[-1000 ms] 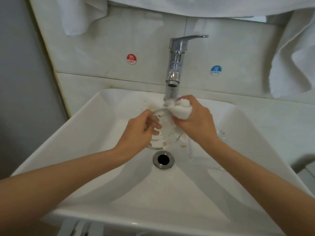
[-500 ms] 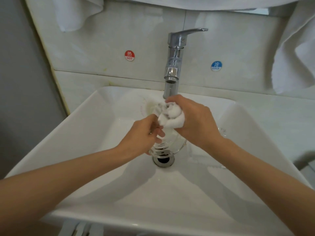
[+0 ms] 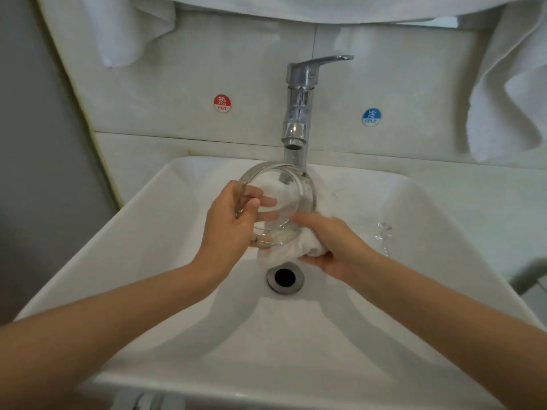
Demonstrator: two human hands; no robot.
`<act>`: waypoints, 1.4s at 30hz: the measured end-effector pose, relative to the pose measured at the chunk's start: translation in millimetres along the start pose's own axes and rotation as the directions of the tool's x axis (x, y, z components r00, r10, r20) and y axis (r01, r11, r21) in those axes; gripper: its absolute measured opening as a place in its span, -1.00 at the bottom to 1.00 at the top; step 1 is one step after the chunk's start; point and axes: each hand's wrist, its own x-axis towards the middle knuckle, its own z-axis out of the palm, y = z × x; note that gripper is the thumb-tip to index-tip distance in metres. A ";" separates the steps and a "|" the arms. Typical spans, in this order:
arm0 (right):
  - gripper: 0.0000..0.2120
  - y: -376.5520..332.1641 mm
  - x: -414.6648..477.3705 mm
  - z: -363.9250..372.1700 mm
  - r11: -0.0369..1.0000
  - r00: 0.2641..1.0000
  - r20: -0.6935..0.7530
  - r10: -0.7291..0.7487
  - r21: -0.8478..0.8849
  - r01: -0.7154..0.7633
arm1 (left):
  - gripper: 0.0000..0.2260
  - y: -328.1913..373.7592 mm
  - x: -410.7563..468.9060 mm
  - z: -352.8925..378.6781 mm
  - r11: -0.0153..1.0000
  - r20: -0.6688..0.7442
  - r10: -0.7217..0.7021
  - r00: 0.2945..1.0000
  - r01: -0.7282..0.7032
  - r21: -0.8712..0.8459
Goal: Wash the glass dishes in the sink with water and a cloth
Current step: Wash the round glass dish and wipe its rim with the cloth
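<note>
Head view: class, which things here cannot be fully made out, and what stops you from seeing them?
1. Cloth: head view, mostly hidden under the glass dish and in the right hand.
2. Clear object on the right slope of the sink: head view, too small and transparent to identify.
3. White towels: head view, cut off by the top and right edges.

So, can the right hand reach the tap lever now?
Probably yes: the way up to the tap lever is free, though the right hand grips the white cloth against the glass dish.
</note>
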 end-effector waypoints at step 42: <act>-0.44 1.4 -6.1 -0.2 0.180 0.592 0.289 -0.752 -0.774 0.607 | -0.44 -16.2 9.2 -4.9 0.892 0.664 -0.256 0.703 0.436 -0.118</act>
